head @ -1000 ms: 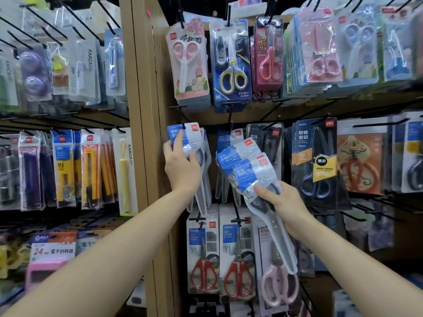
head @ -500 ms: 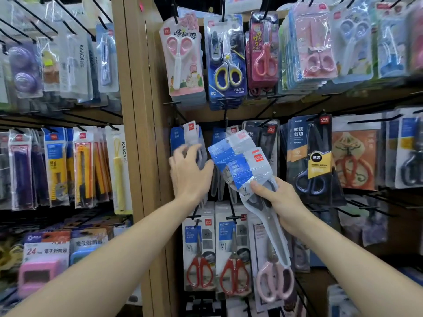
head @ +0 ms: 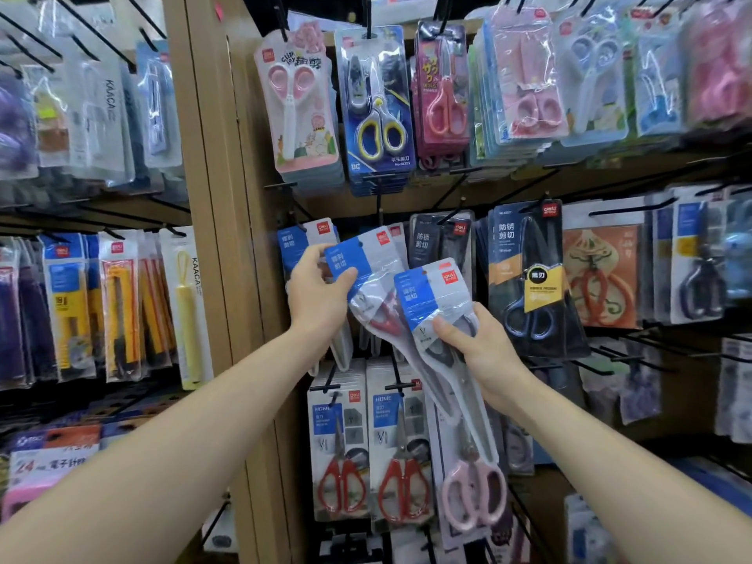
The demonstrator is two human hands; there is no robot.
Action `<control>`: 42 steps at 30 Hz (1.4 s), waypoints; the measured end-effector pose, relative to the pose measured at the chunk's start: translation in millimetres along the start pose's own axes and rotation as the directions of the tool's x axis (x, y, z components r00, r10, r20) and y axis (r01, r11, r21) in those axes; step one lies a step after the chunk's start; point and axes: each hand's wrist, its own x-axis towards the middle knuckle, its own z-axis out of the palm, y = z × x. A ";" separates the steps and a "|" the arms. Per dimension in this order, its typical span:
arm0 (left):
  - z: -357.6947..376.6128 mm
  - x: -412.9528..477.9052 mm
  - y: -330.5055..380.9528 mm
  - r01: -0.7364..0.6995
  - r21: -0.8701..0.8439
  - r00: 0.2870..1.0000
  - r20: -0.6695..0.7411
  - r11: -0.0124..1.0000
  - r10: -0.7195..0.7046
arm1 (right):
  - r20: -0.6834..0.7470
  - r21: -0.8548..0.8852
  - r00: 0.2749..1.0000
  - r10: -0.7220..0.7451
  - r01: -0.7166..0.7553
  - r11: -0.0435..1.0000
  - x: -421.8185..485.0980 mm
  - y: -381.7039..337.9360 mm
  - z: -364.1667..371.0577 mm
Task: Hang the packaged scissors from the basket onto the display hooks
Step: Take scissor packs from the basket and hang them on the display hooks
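1. Head view, left side: pinching with the left hand (head: 321, 295), raised in front of the wooden upright (head: 228, 278). Fingers (head: 314, 253) curled over the top and thumb pressed on the front of the blue header of the red-handled scissors pack (head: 380, 315).
2. Tilted, header up and to the left; lower end tucked behind the pack in front, so no telling whether gripped there too.
3. Just behind the left hand: a hung pack (head: 293, 242) of the same blue-and-white kind, on a black hook (head: 292, 222) of the middle row.
4. Head view, right side: gripping with the right hand (head: 484, 352), lower and nearer the camera. Thumb (head: 445, 329) laid across the front of the blue-header pack (head: 425, 295), remaining fingers wrapped behind it.
5. Below that hand, hanging down in a long clear sleeve: pink-handled scissors (head: 472, 494), handles at the bottom.
6. Both held packs off the hooks, overlapping between the two hands.
7. Around them: yellow-handled scissors (head: 378, 132) in the top row, black-handled scissors (head: 529, 315) to the right, orange-handled scissors (head: 342, 482) in the bottom row, utility knives (head: 118, 311) on the far-left rack.
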 end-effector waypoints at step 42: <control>39.7 25.7 42.5 0.042 -0.188 0.996 -0.070 0.981 -0.056 | -0.220 -0.044 0.965 -0.143 0.136 0.990 -4.9 4.8 -4.3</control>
